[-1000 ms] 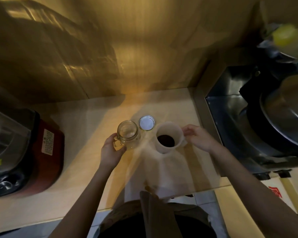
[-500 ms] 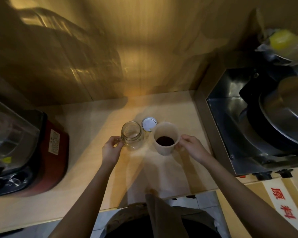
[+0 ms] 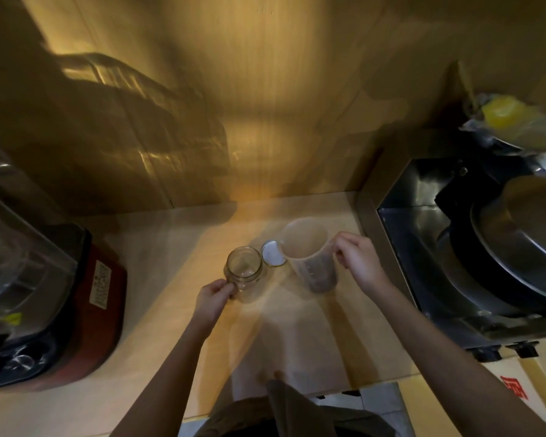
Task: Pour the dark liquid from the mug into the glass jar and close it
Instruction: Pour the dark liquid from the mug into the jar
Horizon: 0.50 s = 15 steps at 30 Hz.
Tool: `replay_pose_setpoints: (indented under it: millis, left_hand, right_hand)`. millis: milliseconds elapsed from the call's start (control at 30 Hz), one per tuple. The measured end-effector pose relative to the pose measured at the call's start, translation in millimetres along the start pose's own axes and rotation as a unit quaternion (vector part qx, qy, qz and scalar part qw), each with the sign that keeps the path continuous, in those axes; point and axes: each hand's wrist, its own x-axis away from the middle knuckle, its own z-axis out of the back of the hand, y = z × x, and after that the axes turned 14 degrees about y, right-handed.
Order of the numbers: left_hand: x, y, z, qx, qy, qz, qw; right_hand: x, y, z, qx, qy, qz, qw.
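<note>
A clear glass jar (image 3: 244,270) stands upright and uncapped on the wooden counter (image 3: 171,247). My left hand (image 3: 214,299) grips its near side. Just behind it to the right lies its round silver lid (image 3: 272,253), flat on the counter. My right hand (image 3: 358,263) holds the translucent mug (image 3: 308,253) by its right side. The mug is raised off the counter and leans away from me, so its outer wall faces the camera. Dark liquid shows through the wall near the bottom. The mug sits to the right of the jar, apart from it.
A red-based blender (image 3: 60,294) with a clear pitcher fills the left of the counter. A steel stove (image 3: 438,247) with a large pan (image 3: 524,247) stands on the right. The wooden wall is close behind. A cardboard box (image 3: 514,386) with red print sits at lower right.
My right hand has lifted the mug off the counter and tipped it away from me. My left hand stays on the jar, which has not moved. The lid is where it was.
</note>
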Motion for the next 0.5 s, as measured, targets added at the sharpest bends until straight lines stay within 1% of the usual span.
replay_pose_setpoints:
  millis: [67, 167, 267, 333, 400, 467, 500]
  left_hand:
    - [1.6, 4.8, -3.7, 0.029, 0.012, 0.010, 0.999]
    - [2.2, 16.1, -10.0, 0.080, 0.047, 0.027, 0.995]
    - [0.3, 25.2, -8.5, 0.083, 0.056, 0.002, 0.995]
    - [4.1, 33.9, -4.7, 0.071, 0.048, -0.019, 0.996]
    - [8.1, 46.7, -1.3, 0.059, 0.053, -0.041, 0.996]
    - [11.8, 61.3, 2.0, 0.036, 0.074, -0.071, 0.994]
    - [13.5, 67.8, 3.8, 0.023, 0.083, -0.091, 0.992]
  right_hand:
    - [-1.1, -9.9, -1.3, 0.009, 0.006, 0.017, 1.000]
    - [-4.8, -18.9, -1.2, 0.013, 0.009, 0.010, 1.000]
    - [-9.2, -31.3, -0.7, 0.029, 0.018, 0.003, 0.999]
    - [-16.0, -43.7, -1.3, 0.068, 0.025, 0.043, 0.996]
    - [-24.1, -59.9, -2.6, 0.118, 0.029, 0.107, 0.987]
    - [-30.5, -79.0, -5.5, 0.205, 0.020, 0.180, 0.962]
    - [-32.3, -88.5, -7.4, 0.262, 0.017, 0.221, 0.939]
